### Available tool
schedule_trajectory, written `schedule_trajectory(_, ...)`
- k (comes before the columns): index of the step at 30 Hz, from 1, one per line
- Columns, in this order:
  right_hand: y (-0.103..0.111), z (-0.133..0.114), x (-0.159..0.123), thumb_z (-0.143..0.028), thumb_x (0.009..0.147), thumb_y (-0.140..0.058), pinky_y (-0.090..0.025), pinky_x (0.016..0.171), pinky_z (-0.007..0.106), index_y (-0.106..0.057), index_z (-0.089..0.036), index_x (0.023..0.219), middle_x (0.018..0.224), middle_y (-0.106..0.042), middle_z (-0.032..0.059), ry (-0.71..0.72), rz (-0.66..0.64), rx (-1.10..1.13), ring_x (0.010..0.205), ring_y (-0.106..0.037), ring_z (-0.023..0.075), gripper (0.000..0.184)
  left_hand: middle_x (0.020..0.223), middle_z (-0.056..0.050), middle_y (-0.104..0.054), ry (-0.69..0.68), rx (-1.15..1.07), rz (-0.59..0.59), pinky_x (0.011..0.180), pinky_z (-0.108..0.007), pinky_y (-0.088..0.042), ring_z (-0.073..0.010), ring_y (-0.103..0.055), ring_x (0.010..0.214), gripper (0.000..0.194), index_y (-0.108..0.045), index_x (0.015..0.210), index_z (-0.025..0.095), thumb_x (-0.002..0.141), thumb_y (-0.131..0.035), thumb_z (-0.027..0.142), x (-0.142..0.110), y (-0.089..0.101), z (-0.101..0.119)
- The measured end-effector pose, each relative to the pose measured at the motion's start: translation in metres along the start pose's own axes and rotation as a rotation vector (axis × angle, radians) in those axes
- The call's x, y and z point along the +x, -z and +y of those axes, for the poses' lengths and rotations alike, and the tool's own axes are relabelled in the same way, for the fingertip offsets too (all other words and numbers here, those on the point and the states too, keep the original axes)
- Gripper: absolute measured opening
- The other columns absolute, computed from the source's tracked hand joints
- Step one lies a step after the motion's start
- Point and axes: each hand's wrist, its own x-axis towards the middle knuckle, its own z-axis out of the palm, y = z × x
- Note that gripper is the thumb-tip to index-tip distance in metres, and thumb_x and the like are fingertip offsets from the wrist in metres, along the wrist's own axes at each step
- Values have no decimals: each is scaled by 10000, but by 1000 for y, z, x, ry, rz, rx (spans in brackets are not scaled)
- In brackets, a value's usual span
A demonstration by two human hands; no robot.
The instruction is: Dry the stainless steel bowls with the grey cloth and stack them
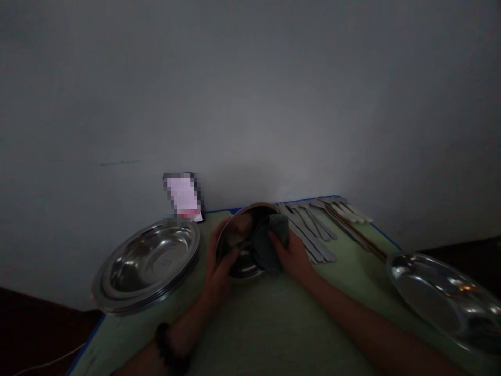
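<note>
Grasps the metal bowl (250,269) at the centre of the frame by its left side with the left hand (219,271), with the thumb over the inside, and clasps a bunched grey cloth (274,240) in the right hand (295,256) against the inner right side and rim. Cannot tell the placing of the fingers hidden behind bowl and cloth. Probably best to brace the bowl firmly from the left, spread the cloth flat under the fingertips, and press evenly along the curve without tipping the bowl. Better to tuck in loose folds and to steer well away from the cutlery (309,237) just beside, at right of centre. Inside the bowl, apart from cloth and thumb, shows only dark reflections. At left of the frame, sits nested in layers as a stack of metal dishes (160,261), with a shiny hollow on top. At lower right, shows bright glare inside a shallow metal tray (426,297), too dim to read fully. Rests all on a green table (274,329).
</note>
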Motion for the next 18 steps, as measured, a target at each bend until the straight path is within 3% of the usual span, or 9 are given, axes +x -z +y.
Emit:
schedule_trajectory(3, 2, 2, 2, -406, 842, -487, -480, 746, 326, -628, -166, 930, 886, -710, 93, 11, -36, 0, 837, -651, 235, 291, 1221, -22, -666, 42, -18, 9, 1063, -394, -410, -272, -564, 1196, 486, -605, 1213, 247, 735, -670, 303, 2, -2, 3)
schedule_trajectory(7, 4, 4, 3, -318, 749, -520, -474, 670, 310, -634, -168, 848, 778, -693, 61, -30, -64, -16, 736, -627, 215, 213, 1233, -39, -648, -26, 46, 20, 1009, -378, -457, -245, -591, 1157, 534, -514, 1283, 252, 775, -655, 340, -3, -4, 6)
schedule_trajectory(12, 6, 2, 4, -482, 782, -538, -457, 617, 304, -623, -172, 719, 685, -668, 55, -91, -151, -20, 683, -617, 217, 327, 1305, -51, -586, -159, 184, 32, 1031, -370, -423, -232, -555, 1197, 513, -469, 1306, 268, 833, -603, 412, -9, -4, 2)
schedule_trajectory(15, 6, 2, 3, -558, 823, -485, -453, 602, 310, -603, -181, 684, 653, -658, 51, -106, -79, 9, 662, -610, 219, 418, 1366, -68, -545, -18, 208, -25, 1093, -388, -354, -262, -469, 1290, 514, -499, 1301, 242, 836, -576, 448, -5, -6, -1)
schedule_trajectory(18, 6, 3, 2, -558, 846, -467, -480, 665, 324, -627, -181, 782, 742, -691, 59, -99, 63, 78, 740, -629, 230, 414, 1277, -79, -610, 141, 200, -76, 1112, -403, -322, -286, -457, 1298, 468, -579, 1214, 218, 803, -596, 442, 2, -9, 1)
